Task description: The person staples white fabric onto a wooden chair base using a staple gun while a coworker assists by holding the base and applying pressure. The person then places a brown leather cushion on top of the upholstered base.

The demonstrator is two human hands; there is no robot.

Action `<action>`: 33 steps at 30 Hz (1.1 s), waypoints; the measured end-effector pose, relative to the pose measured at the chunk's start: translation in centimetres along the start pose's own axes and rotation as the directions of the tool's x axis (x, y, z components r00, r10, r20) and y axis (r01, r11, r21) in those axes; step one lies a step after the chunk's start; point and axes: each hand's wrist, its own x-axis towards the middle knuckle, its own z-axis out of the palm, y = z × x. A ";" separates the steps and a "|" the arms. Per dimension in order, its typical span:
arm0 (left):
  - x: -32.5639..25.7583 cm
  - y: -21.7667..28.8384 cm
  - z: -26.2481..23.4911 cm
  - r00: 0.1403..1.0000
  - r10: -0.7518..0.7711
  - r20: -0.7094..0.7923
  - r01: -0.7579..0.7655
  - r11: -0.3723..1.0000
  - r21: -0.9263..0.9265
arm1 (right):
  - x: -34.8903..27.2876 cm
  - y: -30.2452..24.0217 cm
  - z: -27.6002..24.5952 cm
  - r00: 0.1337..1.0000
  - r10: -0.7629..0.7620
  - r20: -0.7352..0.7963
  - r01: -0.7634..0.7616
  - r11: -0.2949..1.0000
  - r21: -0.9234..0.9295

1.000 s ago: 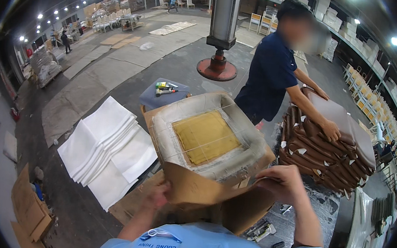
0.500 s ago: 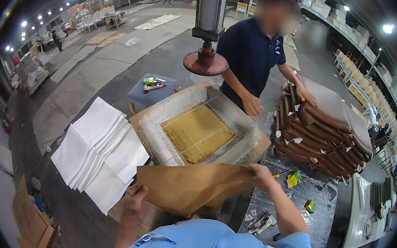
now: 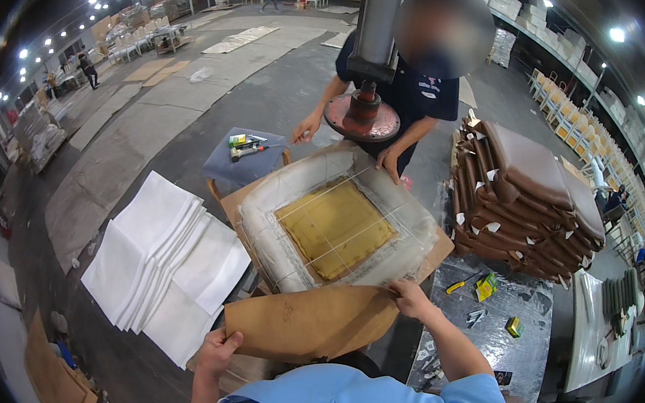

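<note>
I hold a brown sheet (image 3: 312, 322) by its two ends, low at the near side of the work table. My left hand (image 3: 216, 349) grips its lower left corner. My right hand (image 3: 408, 297) pinches its upper right edge, next to a square seat cushion (image 3: 334, 225) with a yellow middle and white padded border. Thin cords cross the cushion. A co-worker in a dark blue shirt stands opposite, with one hand (image 3: 389, 161) on the cushion's far edge and the other hand (image 3: 307, 129) near a stool.
A round red press head (image 3: 362, 118) on a steel column hangs over the cushion's far side. Brown seat pads (image 3: 526, 192) are stacked on the right. White fabric sheets (image 3: 163, 264) lie left. A blue-covered stool (image 3: 243, 162) and a foil-covered bench (image 3: 480, 330) carry small tools.
The brown sheet came down from in front of the cushion to its near side, with both my hands still on it. The co-worker turned from the pad stack to the cushion.
</note>
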 end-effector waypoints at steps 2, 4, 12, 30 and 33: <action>-0.2 0.1 -0.7 1.000 -0.003 0.010 0.003 1.000 0.010 | -0.3 -0.8 0.4 0.999 0.030 -0.023 -0.028 0.997 0.071; -0.8 0.4 -1.4 0.999 -0.034 0.014 0.033 0.998 0.055 | -1.1 -1.6 0.4 0.976 0.207 0.061 -0.214 0.966 0.143; -4.0 4.4 -1.7 1.000 0.018 0.002 -0.018 0.978 0.208 | -8.8 -6.7 -5.9 0.978 0.133 -0.158 -0.132 0.991 0.020; 26.9 12.9 0.5 0.957 0.268 -0.107 -0.250 0.956 0.154 | 9.0 -2.8 -21.2 0.828 0.052 -0.558 -0.124 0.988 -0.093; 33.6 13.1 0.8 0.974 0.209 -0.092 -0.195 0.971 0.138 | 16.3 0.1 -21.7 0.862 0.087 -0.499 -0.168 0.979 -0.119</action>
